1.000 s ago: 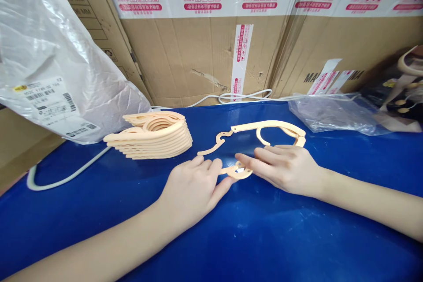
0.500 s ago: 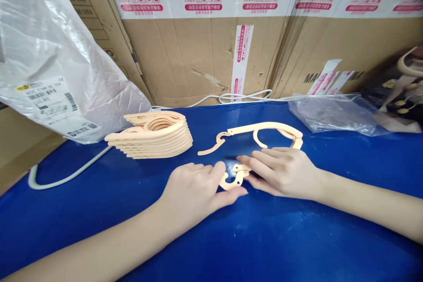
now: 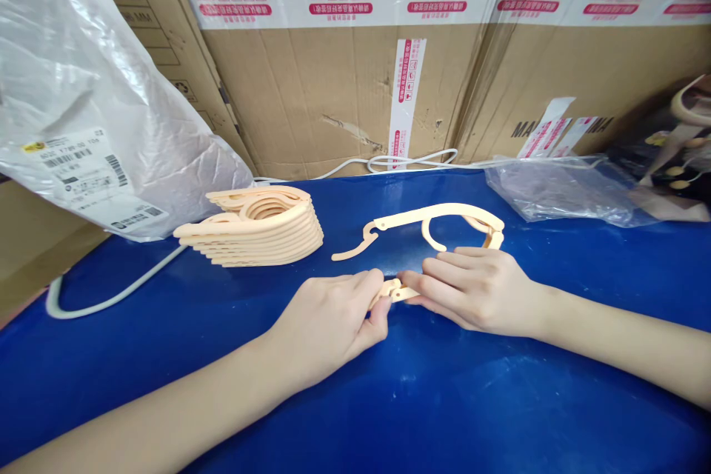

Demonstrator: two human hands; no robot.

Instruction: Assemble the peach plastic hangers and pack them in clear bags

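A peach plastic folding hanger (image 3: 438, 213) lies partly unfolded on the blue table top (image 3: 444, 400), its hooked end pointing left. My left hand (image 3: 327, 322) pinches the hanger's near joint between thumb and fingers. My right hand (image 3: 472, 287) grips the same joint from the right, fingertips meeting the left hand's; the joint is mostly hidden by the fingers. A stack of several folded peach hangers (image 3: 255, 229) sits to the left of my hands.
A crinkled white plastic bag (image 3: 83, 104) with a barcode label leans at the far left. Taped cardboard boxes (image 3: 355, 74) wall off the back. A white cable (image 3: 111, 296) runs along the table. A clear plastic bag (image 3: 561, 189) lies at the back right.
Both hands have closed onto the hanger's near joint, folding the loose hook piece inward. The hanger's far arm has shifted slightly left and toward me.
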